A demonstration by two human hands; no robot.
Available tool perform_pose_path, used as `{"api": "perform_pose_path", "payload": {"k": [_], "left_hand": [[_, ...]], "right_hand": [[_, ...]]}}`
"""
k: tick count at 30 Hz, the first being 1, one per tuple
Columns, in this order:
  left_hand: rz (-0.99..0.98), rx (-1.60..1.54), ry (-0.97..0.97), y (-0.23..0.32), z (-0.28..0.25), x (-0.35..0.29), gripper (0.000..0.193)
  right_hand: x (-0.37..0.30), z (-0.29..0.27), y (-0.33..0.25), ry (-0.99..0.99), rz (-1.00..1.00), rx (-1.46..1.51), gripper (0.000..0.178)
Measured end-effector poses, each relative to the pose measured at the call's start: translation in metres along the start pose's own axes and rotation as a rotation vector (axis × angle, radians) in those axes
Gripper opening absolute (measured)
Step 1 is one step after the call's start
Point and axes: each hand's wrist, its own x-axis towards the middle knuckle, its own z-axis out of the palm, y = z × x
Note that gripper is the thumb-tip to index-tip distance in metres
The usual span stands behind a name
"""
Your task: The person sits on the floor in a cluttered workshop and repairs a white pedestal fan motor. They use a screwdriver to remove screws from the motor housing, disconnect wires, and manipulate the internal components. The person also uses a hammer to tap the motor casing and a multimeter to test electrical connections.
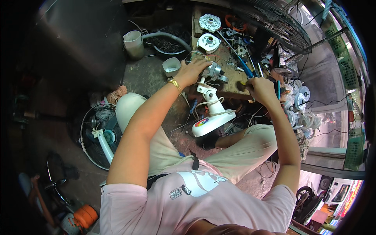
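Observation:
A bare metal fan motor rests at the near edge of the wooden workbench. Attached below it, a white fan neck and white base with a round coloured sticker hang tilted over my lap. My left hand grips the motor from its left side, fingers laid along the top. To the right, my right hand is closed at the bench edge. A dark, yellowish rounded end shows beside its fingers, but what it holds is mostly hidden. A blue-handled screwdriver lies just beyond this hand.
Two white perforated motor covers lie farther back on the bench, among loose tools and parts. A black fan grille looms at the upper right. Left of the bench are a small white container and a beige bucket. Another fan lies by my left leg.

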Motion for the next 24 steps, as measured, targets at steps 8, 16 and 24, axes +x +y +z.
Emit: {"api": "perform_pose_path", "payload": {"k": [8, 16, 24], "left_hand": [[0.015, 0.019, 0.067, 0.008, -0.003, -0.002, 0.076], [-0.044, -0.009, 0.098, 0.018, 0.007, 0.01, 0.064], [-0.023, -0.066, 0.093, 0.017, 0.007, 0.013, 0.059]], "right_hand": [[-0.023, 0.048, 0.01, -0.03, 0.083, 0.029, 0.018], [-0.008, 0.051, 0.027, 0.22, 0.119, 0.424, 0.021], [-0.04, 0.067, -0.012, 0.366, -0.005, 0.602, 0.024]]}}
